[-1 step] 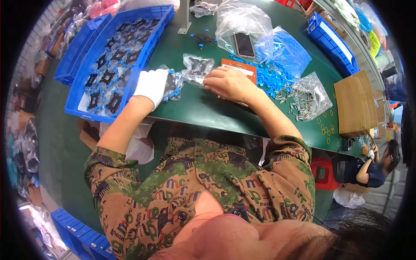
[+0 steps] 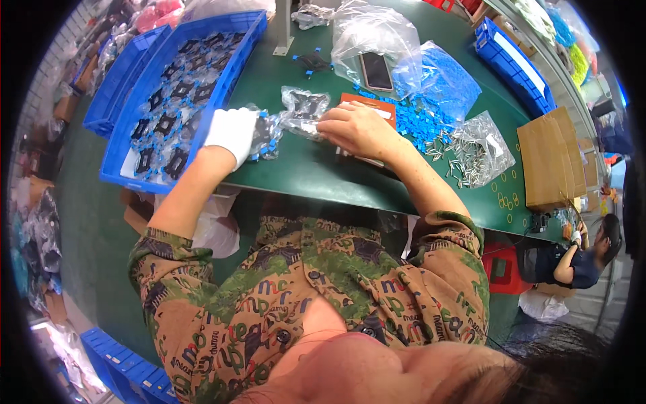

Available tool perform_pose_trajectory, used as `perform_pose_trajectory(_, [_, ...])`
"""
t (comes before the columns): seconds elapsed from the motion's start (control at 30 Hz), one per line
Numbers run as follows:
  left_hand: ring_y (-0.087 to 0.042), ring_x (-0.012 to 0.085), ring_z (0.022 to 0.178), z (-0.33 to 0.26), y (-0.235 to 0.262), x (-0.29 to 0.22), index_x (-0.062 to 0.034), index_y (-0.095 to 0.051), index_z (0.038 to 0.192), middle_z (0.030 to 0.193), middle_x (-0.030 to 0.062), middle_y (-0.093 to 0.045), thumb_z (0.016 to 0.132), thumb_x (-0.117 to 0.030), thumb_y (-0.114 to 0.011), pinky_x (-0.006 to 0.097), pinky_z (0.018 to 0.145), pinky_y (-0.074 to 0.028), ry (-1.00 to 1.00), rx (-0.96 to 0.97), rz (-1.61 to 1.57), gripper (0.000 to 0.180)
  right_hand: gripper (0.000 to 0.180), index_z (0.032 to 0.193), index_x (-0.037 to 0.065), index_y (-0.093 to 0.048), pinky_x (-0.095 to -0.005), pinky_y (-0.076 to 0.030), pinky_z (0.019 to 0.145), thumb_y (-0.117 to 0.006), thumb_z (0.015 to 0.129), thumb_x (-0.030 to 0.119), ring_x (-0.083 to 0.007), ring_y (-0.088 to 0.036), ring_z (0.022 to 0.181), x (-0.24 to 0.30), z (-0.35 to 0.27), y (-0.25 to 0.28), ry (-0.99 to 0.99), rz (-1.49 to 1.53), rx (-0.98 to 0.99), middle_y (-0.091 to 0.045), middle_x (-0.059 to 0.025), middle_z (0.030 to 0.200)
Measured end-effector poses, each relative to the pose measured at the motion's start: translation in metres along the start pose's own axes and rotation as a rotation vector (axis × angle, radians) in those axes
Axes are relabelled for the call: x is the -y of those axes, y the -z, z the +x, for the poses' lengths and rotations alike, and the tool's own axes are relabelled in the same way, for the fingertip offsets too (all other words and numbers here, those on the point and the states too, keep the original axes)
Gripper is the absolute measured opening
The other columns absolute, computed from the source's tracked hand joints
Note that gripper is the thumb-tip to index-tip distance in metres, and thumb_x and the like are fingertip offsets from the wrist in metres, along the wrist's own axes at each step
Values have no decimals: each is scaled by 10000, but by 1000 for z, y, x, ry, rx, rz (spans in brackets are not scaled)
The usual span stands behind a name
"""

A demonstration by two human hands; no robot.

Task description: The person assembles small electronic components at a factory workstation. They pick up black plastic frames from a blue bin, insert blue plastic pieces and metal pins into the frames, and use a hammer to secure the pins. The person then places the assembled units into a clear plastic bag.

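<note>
Left hand: the left hand [image 2: 232, 135], in a white glove, is closed on a small clear bag [image 2: 266, 135] of dark parts.
Right hand: the right hand [image 2: 356, 129] rests curled on another clear bag [image 2: 304, 111].
Place: both bags lie on the green table [image 2: 316, 175], beside the blue tray [image 2: 182, 87].

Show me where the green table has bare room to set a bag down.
Bare green table lies along the near edge, between the left hand and right forearm. Crowded: right of the right hand, with blue parts and metal pins.
</note>
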State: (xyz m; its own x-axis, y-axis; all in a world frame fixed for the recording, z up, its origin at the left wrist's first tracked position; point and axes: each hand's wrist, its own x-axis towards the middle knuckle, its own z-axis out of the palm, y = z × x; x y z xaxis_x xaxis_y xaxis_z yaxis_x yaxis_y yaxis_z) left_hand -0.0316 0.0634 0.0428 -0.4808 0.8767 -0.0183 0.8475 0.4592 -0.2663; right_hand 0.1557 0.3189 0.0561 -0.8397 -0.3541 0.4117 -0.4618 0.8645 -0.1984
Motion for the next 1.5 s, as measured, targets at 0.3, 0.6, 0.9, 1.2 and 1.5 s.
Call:
perform_pose_trajectory(0.3, [-687,344,1104,170,17,33,-118,-693,1294,1200,145,-726,965,-314,-610,446,953,-541,74,-103,-332,392,223,1122,39,-726,-452,-547,919,-627,980,179,-360,-687,1042,-116,-45,27,-549,-98,-120,-730,-152,1100])
perform_pose_trajectory(0.6, [-712,243,1023,265,-79,29,-1,-531,1472,1201,171,-733,870,-258,-784,352,940,-542,149,111,-830,702,402,1205,-1,-673,-469,-501,1049,-701,908,267,-387,-622,1212,-248,-21,-36,-788,-345,-127,-659,-213,1270])
perform_pose_trajectory(0.9, [-675,166,864,242,-60,17,9,-531,1486,1090,118,-754,824,-254,-842,300,782,-548,234,331,-1227,777,220,944,8,-757,-495,-527,968,-676,893,206,-378,-665,1114,-259,-15,-55,-757,-379,-211,-717,-163,1163])
perform_pose_trajectory(1.2, [-469,52,528,222,-73,58,-118,-713,1278,876,-19,-708,857,-147,-773,218,455,-344,490,187,-1721,427,299,1185,71,-729,-341,-526,869,-633,1002,287,-162,-656,1082,-187,-15,-3,-1046,776,-449,-724,-48,1183])
perform_pose_trajectory(1.5, [-595,62,818,50,-18,120,-79,-613,1420,1030,-12,-699,953,-219,-738,227,738,-479,277,-269,-1874,504,212,1093,12,-673,-397,-526,953,-628,976,182,-277,-656,1148,-5,74,-49,-77,378,-209,-687,-112,1245])
